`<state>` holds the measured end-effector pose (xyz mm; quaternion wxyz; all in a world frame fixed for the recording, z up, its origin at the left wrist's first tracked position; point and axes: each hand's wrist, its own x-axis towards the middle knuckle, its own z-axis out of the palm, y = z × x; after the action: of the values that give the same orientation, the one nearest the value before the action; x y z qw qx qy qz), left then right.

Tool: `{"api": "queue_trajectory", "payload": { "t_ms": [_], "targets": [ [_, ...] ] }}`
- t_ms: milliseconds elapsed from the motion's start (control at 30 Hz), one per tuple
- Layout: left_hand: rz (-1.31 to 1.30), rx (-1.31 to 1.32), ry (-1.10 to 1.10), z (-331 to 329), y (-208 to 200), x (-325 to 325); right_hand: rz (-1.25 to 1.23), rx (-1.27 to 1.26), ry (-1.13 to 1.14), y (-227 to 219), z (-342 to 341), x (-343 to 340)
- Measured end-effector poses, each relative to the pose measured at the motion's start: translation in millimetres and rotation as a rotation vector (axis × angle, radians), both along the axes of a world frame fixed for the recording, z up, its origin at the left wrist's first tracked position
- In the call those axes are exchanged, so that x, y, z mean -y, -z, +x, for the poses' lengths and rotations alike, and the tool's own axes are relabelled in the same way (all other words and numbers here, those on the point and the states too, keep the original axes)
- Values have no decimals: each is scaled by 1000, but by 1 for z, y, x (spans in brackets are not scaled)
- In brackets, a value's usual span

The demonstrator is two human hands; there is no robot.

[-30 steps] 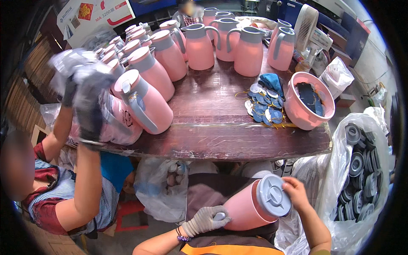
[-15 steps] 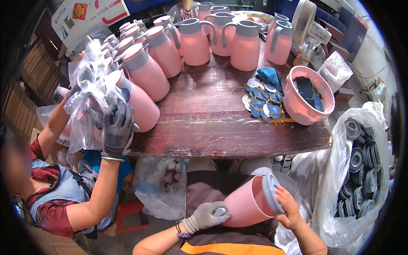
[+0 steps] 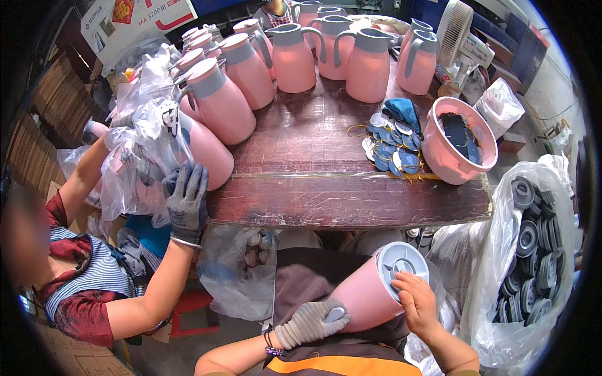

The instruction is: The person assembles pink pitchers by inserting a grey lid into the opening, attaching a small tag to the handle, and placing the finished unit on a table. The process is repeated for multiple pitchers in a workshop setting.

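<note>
Across my lap lies a pink jug body (image 3: pixel 362 294), tilted with its wide end up and to the right. My left hand (image 3: pixel 306 326), in a light knitted glove, is closed around its lower left end beside a small grey oval part (image 3: pixel 334 314). A grey round cover (image 3: pixel 409 255) with ribs sits over the wide end. My bare right hand (image 3: pixel 419 304) grips this cover, fingertips near its middle and thumb low by the rim. Whether the cover is fully seated cannot be seen.
Pink jugs with grey tops (image 3: pixel 367 66) stand on the dark table (image 3: pixel 313 188). Blue tags (image 3: pixel 395 144) lie beside a pink bucket (image 3: pixel 461 144). A plastic sack of grey covers (image 3: pixel 527 250) stands at right. At left, a co-worker's gloved hand (image 3: pixel 187 200) handles a plastic-bagged jug.
The grey cover, held tilted at the opening before, now lies across the jug's wide end. My right hand has shifted onto its face. The co-worker's gloved hand has moved lower and right.
</note>
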<state>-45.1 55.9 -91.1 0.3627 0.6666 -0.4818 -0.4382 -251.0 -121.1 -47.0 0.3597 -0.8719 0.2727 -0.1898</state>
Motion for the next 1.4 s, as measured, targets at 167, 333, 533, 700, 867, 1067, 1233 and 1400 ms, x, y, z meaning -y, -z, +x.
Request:
{"api": "queue_trajectory", "payload": {
  "t_ms": [167,333,533,700,867,1067,1233,1400],
  "targets": [
    [7,-61,34,5,-2,-3,126,20,9,12,-4,23],
    [15,-54,-59,4,1,-1,-26,37,-50,-2,2,7],
    [44,30,-29,1,-9,8,159,8,-51,-2,5,2],
    [53,-46,-6,1,-9,6,49,7,6,2,9,19],
    [51,-40,11,4,-3,0,107,-31,-23,7,6,25],
    [36,-27,-59,4,-3,2,-59,-5,-95,-7,3,8],
    [68,-42,-40,4,-9,5,-24,20,-89,-12,-2,0],
    [37,-57,-50,1,-9,4,-2,30,-42,-10,2,-5]
  ]
}}
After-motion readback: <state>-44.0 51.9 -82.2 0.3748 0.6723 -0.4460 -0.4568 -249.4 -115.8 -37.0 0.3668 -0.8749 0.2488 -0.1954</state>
